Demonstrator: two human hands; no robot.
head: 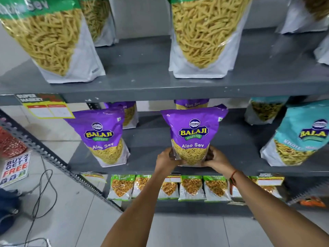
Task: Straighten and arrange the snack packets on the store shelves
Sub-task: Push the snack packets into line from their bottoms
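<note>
A purple Aloo Sev packet [193, 132] stands upright at the front of the grey middle shelf [147, 138]. My left hand [166, 156] grips its lower left corner and my right hand [216, 158] grips its lower right corner. A second purple Aloo Sev packet [103, 138] stands to the left, leaning slightly. Two more purple packets [129, 111] sit behind them near the back. A teal packet [300, 138] stands at the right.
Large green-topped sev bags [53, 41] stand on the upper shelf [160, 86]. Several small green packets [192, 188] line the bottom shelf. A slotted metal upright [53, 157], black cables [41, 189] and a "Buy 2 Get 1 Free" sign [15, 168] lie at the left on the tiled floor.
</note>
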